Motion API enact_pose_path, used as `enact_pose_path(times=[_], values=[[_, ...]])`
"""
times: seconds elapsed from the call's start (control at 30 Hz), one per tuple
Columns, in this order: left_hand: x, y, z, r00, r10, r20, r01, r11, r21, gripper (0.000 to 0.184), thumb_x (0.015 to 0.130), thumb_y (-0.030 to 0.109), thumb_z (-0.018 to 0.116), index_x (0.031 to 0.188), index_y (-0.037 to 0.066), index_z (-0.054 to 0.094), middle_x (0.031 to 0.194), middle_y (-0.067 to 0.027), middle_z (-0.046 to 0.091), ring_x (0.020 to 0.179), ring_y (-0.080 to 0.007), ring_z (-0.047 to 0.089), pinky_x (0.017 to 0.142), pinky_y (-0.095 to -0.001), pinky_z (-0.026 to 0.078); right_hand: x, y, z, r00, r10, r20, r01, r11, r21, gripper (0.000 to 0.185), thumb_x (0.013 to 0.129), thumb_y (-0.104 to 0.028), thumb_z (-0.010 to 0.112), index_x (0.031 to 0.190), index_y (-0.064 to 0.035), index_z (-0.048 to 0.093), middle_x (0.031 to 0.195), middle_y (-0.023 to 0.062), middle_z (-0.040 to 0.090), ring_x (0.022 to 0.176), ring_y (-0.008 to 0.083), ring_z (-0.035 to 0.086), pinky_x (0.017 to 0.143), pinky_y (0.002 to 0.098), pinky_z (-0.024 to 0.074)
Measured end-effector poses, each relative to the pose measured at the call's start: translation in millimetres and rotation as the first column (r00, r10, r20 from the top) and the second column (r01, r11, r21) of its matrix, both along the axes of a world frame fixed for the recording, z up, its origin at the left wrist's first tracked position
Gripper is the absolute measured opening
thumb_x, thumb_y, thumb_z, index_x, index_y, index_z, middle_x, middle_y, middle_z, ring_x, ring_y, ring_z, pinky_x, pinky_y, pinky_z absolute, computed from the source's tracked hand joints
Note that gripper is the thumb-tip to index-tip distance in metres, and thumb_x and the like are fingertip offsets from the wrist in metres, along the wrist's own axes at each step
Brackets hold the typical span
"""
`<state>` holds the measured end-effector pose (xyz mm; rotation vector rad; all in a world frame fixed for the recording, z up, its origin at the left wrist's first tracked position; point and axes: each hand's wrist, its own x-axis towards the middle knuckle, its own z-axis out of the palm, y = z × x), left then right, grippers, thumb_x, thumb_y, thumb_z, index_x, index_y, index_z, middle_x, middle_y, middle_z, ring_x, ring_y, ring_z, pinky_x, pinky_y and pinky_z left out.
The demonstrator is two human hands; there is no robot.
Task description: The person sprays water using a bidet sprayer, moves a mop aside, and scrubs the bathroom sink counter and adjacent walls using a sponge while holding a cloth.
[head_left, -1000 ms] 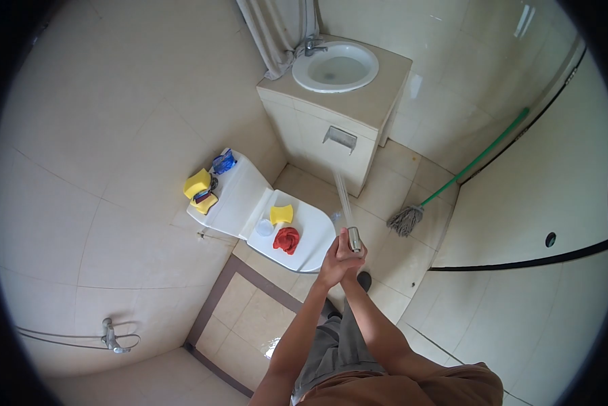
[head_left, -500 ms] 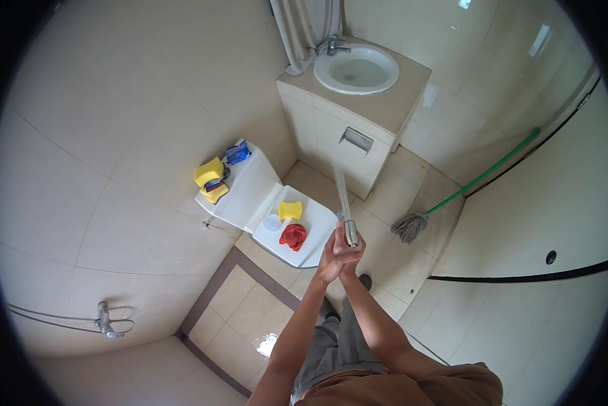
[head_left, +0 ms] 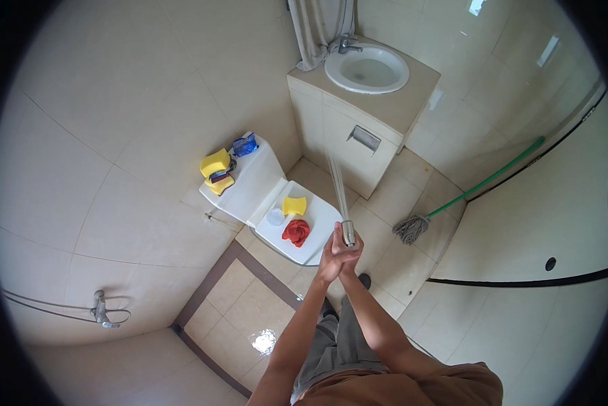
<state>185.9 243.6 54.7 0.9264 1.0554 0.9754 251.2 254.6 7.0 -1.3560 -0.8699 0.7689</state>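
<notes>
Both my hands are together around a small metallic shower head (head_left: 348, 233). My left hand (head_left: 332, 260) and my right hand (head_left: 350, 256) overlap, with fingers wrapped round its handle, most of which is hidden. Thin jets of water (head_left: 336, 179) rise from it toward the front of the tiled sink cabinet (head_left: 314, 118). Just left of my hands is the white toilet lid (head_left: 317, 233), bearing a yellow sponge (head_left: 294, 206), a red cloth (head_left: 296, 233) and a pale round item (head_left: 275, 216).
Yellow sponges (head_left: 216, 164) and a blue packet (head_left: 245, 144) lie on the toilet tank. A white basin (head_left: 367, 68) tops the cabinet. A green-handled mop (head_left: 412, 229) leans at the right. A wall tap (head_left: 101, 310) with a hose is at lower left.
The view has shifted, so the toilet and cabinet appear further right. My hands keep hold of the shower head, and its water jets lean slightly more to the left.
</notes>
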Motion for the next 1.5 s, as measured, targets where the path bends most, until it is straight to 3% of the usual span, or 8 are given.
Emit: enact_pose_path(times=[0.33,0.57,0.73,0.87,0.97,1.07,1.3,1.5], values=[[-4.2,-16.1,-45.7,0.999,0.050,0.011,-0.049,0.997,-0.065,0.110,0.066,0.029,0.076,0.151,-0.007,0.017,0.157,-0.0206,0.025,0.145,-0.0268,0.025,0.116,-0.0335,0.022,-10.5,-19.6,-72.7,0.992,0.111,0.057,-0.107,0.992,-0.071,0.012,0.094,-0.014,0.052,0.092,-0.0039,0.060,0.078,0.0005,0.062,0.068,0.0127,0.061,0.058,0.0270,0.0470],[5.0,-33.5,-64.8,0.998,-0.061,0.018,0.063,0.989,-0.136,0.104,0.064,0.028,0.078,0.147,-0.009,0.027,0.149,-0.0195,0.038,0.138,-0.0281,0.035,0.113,-0.0333,0.025,4.8,-42.9,-73.1,0.992,0.017,0.127,0.001,0.989,-0.146,0.015,0.095,-0.021,0.052,0.095,-0.0084,0.061,0.081,0.0006,0.063,0.071,0.0154,0.062,0.064,0.0299,0.0472],[20.7,-32.5,-24.2,0.987,-0.140,-0.073,0.136,0.989,-0.061,0.093,0.064,0.030,0.080,0.140,-0.006,0.040,0.131,-0.0166,0.052,0.124,-0.0260,0.048,0.106,-0.0328,0.034,11.3,-42.8,-61.4,0.964,-0.149,0.220,0.158,0.987,-0.027,0.019,0.096,-0.030,0.052,0.099,-0.0127,0.061,0.087,0.0005,0.063,0.079,0.0194,0.062,0.075,0.0342,0.0469],[34.4,-25.5,2.6,0.979,-0.190,-0.077,0.189,0.982,-0.023,0.083,0.064,0.028,0.081,0.134,-0.001,0.047,0.115,-0.0125,0.058,0.111,-0.0238,0.054,0.100,-0.0324,0.039,35.3,-22.7,-118.5,0.685,0.034,0.728,0.186,0.958,-0.219,0.023,0.097,-0.032,0.050,0.093,-0.0114,0.060,0.084,-0.0001,0.064,0.075,0.0201,0.062,0.071,0.0348,0.0470],[43.2,-24.0,25.9,0.975,-0.210,-0.075,0.209,0.978,-0.013,0.079,0.064,0.025,0.081,0.132,-0.001,0.049,0.113,-0.0112,0.059,0.108,-0.0228,0.055,0.097,-0.0322,0.040,46.8,-26.7,-24.5,0.877,-0.020,0.480,0.174,0.945,-0.278,0.026,0.097,-0.032,0.051,0.087,-0.0097,0.060,0.075,0.0000,0.061,0.068,0.0187,0.059,0.066,0.0344,0.0463],[52.2,-23.5,24.4,0.968,-0.240,-0.069,0.242,0.970,0.036,0.076,0.064,0.022,0.081,0.129,-0.001,0.050,0.111,-0.0104,0.059,0.107,-0.0222,0.055,0.097,-0.0317,0.040,49.0,-32.2,-2.0,0.972,-0.203,0.120,0.225,0.948,-0.224,0.028,0.098,-0.033,0.052,0.084,-0.0096,0.059,0.069,0.0006,0.057,0.063,0.0172,0.057,0.063,0.0338,0.0456],[69.0,-25.2,19.8,0.919,-0.393,-0.043,0.394,0.919,0.030,0.072,0.065,0.023,0.081,0.127,0.000,0.051,0.108,-0.0088,0.058,0.105,-0.0210,0.054,0.096,-0.0316,0.040,59.9,-46.5,41.7,0.865,-0.368,0.342,0.388,0.922,0.009,0.030,0.095,-0.034,0.059,0.078,-0.0095,0.060,0.062,0.0014,0.054,0.056,0.0150,0.055,0.056,0.0312,0.0435],[67.3,-26.7,4.2,0.876,-0.480,0.054,0.477,0.877,0.058,0.062,0.090,0.030,0.065,0.140,0.004,0.038,0.123,-0.0073,0.050,0.112,-0.0177,0.050,0.098,-0.0303,0.039,83.1,-55.7,50.5,0.940,-0.277,-0.199,0.210,0.929,-0.304,0.039,0.094,-0.047,0.059,0.081,-0.0102,0.059,0.060,-0.0017,0.049,0.051,0.0111,0.051,0.049,0.0264,0.0400]])
